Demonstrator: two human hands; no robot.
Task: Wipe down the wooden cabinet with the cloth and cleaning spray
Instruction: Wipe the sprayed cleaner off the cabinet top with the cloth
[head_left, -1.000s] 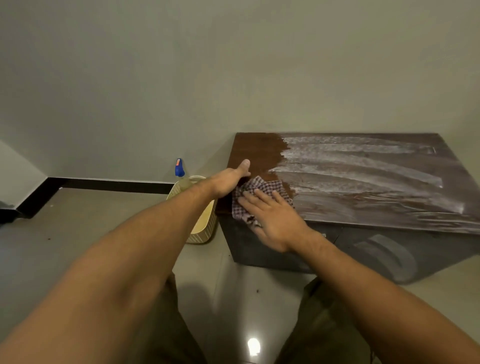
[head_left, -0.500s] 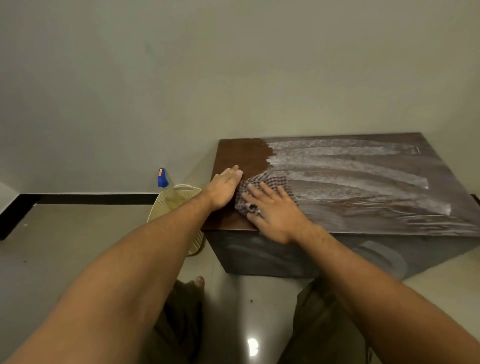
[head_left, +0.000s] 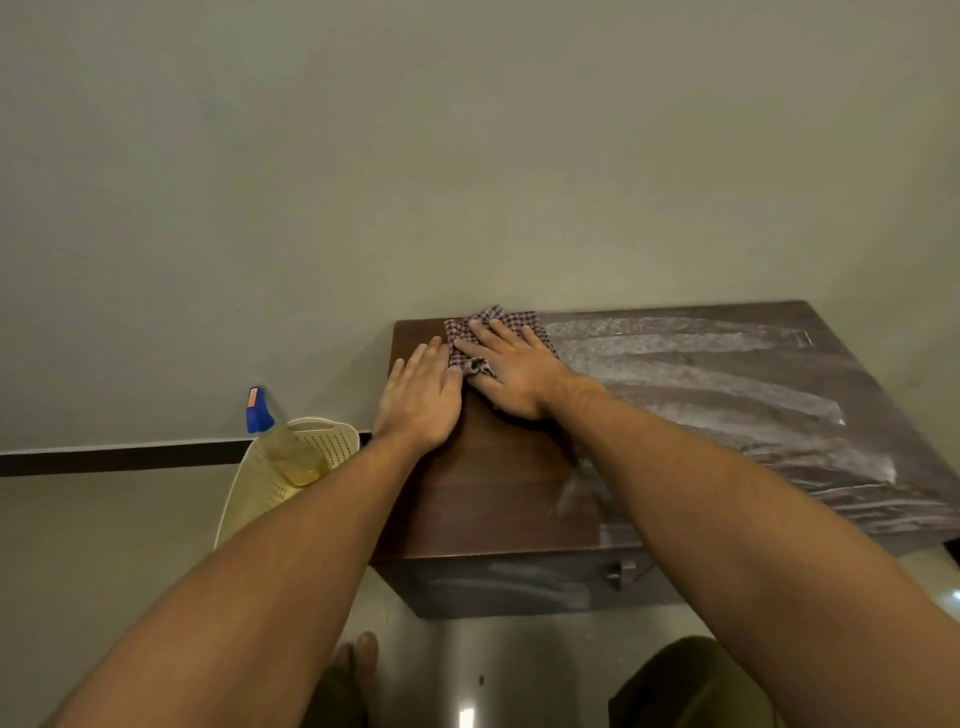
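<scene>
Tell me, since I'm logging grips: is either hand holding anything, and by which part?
Nothing is gripped. The right hand presses flat on the middle of the checked cloth on the cabinet; the left hand lies flat on bare wood.

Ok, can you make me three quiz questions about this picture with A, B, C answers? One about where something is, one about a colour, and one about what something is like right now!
1. Where is the spray bottle?
A. On the cabinet
B. In the cream basket on the floor
C. In a hand

2. What colour is the bottle's spray top?
A. Blue
B. Green
C. Pink

3. How does the cabinet top look?
A. All clean
B. Left part clean brown, right part white and streaky
C. Covered with paper

Answers:
1 B, it leans in the basket left of the cabinet.
2 A, the top is blue.
3 B, streaks lie right of the cloth under the right hand; the left hand rests flat on clean wood.
</scene>
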